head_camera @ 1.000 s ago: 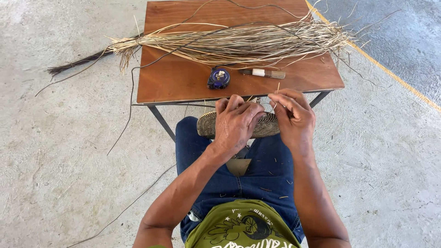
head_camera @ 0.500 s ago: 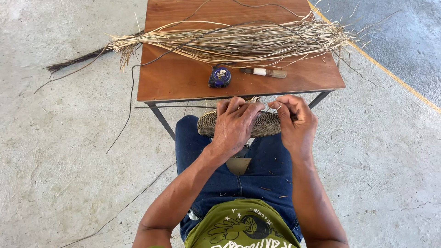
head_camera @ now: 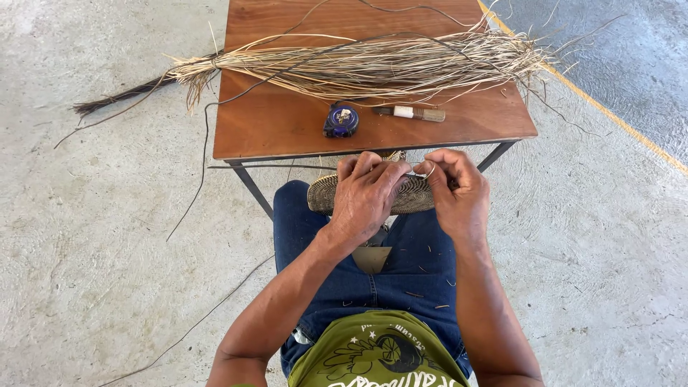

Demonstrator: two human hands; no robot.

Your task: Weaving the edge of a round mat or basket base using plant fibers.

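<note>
A wooden table (head_camera: 287, 125) stands on the concrete floor (head_camera: 93, 236), carrying a long bundle of pale dried fibres (head_camera: 373, 66) across it, with a small blue tape measure (head_camera: 341, 120) and a short wood-handled tool (head_camera: 418, 113) just beside the bundle. Below the table's near edge, a flat coiled woven disc (head_camera: 326, 195) rests over the person's lap; nothing lies in it. The left hand (head_camera: 367, 197) closes over the disc's top, fingers curled tight. The right hand (head_camera: 459, 192) pinches a thin strand (head_camera: 423, 174) at the disc's rim.
</note>
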